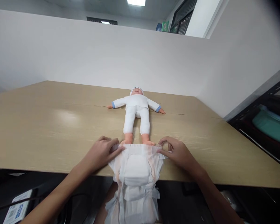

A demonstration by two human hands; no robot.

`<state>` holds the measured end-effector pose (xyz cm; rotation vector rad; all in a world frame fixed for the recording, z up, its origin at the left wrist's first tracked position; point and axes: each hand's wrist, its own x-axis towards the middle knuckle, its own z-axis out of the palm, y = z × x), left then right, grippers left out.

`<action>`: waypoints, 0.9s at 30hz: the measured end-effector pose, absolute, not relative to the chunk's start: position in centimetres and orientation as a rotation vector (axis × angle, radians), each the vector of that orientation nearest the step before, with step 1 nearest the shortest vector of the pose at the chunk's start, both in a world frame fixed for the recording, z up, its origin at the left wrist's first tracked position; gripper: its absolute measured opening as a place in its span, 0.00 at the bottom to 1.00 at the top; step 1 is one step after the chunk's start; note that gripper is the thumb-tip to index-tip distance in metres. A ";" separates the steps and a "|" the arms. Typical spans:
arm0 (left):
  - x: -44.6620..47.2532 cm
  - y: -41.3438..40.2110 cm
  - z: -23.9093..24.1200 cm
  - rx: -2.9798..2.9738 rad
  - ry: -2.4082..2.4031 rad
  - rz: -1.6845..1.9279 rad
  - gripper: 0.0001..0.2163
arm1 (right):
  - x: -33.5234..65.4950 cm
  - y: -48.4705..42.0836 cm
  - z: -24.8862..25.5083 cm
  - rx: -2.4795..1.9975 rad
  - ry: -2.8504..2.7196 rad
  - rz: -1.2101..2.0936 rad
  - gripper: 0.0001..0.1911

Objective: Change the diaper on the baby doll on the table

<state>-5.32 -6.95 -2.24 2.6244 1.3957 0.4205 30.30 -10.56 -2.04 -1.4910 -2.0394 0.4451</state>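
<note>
A white diaper (pixel 136 169) is spread unfolded between my hands, its upper end over the table's front edge and its lower part hanging down toward my lap. My left hand (pixel 105 152) pinches its upper left corner between thumb and fingers. At the upper right corner, my right hand (pixel 175 152) has thumb and fingers closed on the thin side flap. Just beyond the diaper lies a baby doll (pixel 137 109) on its back, in white clothes with blue cuffs and a white cap. Its arms are spread, and its bare feet touch or nearly touch the diaper's top edge.
The wooden table (pixel 60 133) reaches back to a white partition (pixel 107 56). At the right stands a dark rack (pixel 266 130) with a green item in it. Below the table at the left is a white box (pixel 18 207) beside dark cables.
</note>
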 end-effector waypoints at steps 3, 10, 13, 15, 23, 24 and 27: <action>-5.0 -7.3 -2.8 2.589 1.379 0.451 0.18 | 26.4 -13.7 -0.9 -1.455 -1.999 0.153 0.09; -4.5 -7.7 -2.3 2.532 1.456 0.398 0.17 | 18.2 -18.6 -3.8 -1.396 -2.268 0.273 0.38; -5.7 -7.3 -1.3 2.535 1.572 0.277 0.18 | 18.3 -18.1 -5.0 -1.501 -2.228 0.292 0.38; -6.9 -6.8 -0.4 2.491 1.695 0.201 0.20 | 18.7 -17.8 -5.3 -1.505 -2.226 0.302 0.38; -4.7 -4.0 3.9 2.779 1.287 0.668 0.12 | 18.6 -18.0 -5.0 -1.504 -2.227 0.263 0.34; -3.6 -3.5 4.1 2.883 1.085 0.625 0.13 | 18.6 -17.9 -5.1 -1.508 -2.229 0.259 0.34; -0.6 -2.0 4.0 3.169 0.681 0.350 0.32 | 18.6 -17.9 -5.1 -1.516 -2.236 0.254 0.33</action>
